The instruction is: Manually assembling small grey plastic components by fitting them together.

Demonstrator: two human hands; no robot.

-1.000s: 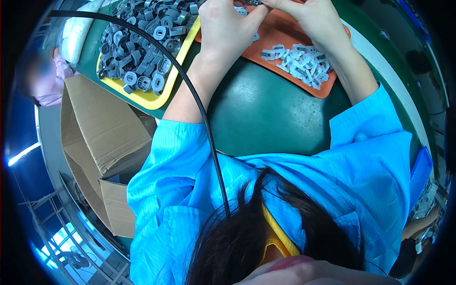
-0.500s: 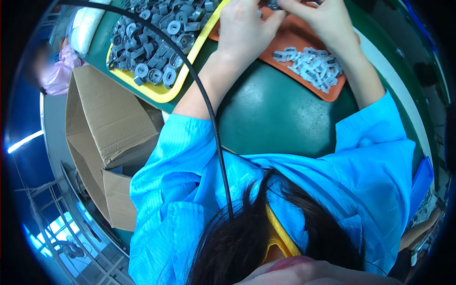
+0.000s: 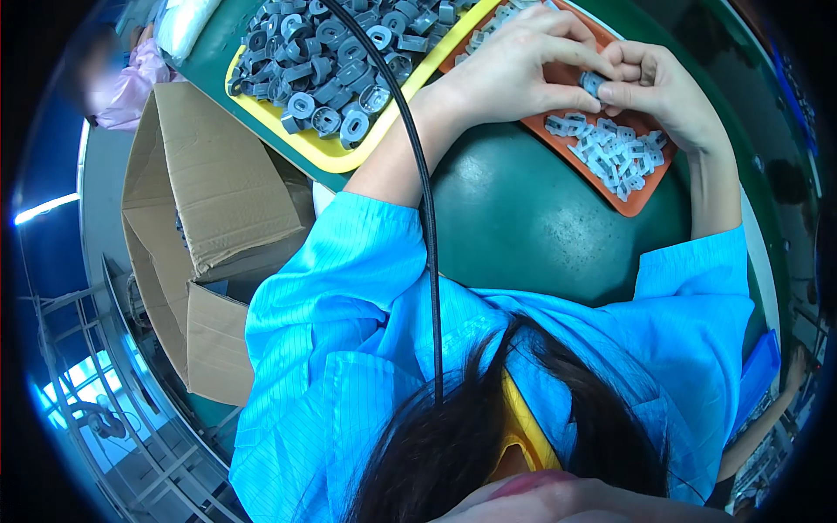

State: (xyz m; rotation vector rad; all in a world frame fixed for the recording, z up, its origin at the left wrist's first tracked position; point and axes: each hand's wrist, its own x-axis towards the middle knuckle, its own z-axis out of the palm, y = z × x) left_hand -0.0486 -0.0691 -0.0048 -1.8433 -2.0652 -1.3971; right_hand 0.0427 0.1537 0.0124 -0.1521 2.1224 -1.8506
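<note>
A small grey plastic part [image 3: 592, 84] is held up between my two hands, over the orange tray [image 3: 629, 207]. My left hand [image 3: 514, 70] reaches in from the left, its thumb and forefinger closed about the part. From the right, my right hand [image 3: 663, 94] pinches the same part with thumb and fingers, which cover some of it. Small translucent white plastic pieces [image 3: 615, 155] lie heaped in the near end of the orange tray, below my hands. More of them show at its far end, past my left hand.
To the left stands a yellow tray [image 3: 338, 164] full of grey round plastic parts [image 3: 327, 74]. An open cardboard box [image 3: 222, 187] sits beside the green table [image 3: 532, 218]. A black cable [image 3: 423, 174] hangs across the view. Another person in pink [image 3: 131, 91] is at the far left.
In the picture, both hands and the trays sit lower and farther right. The grey part, at the top edge before, now shows plainly between my fingers.
</note>
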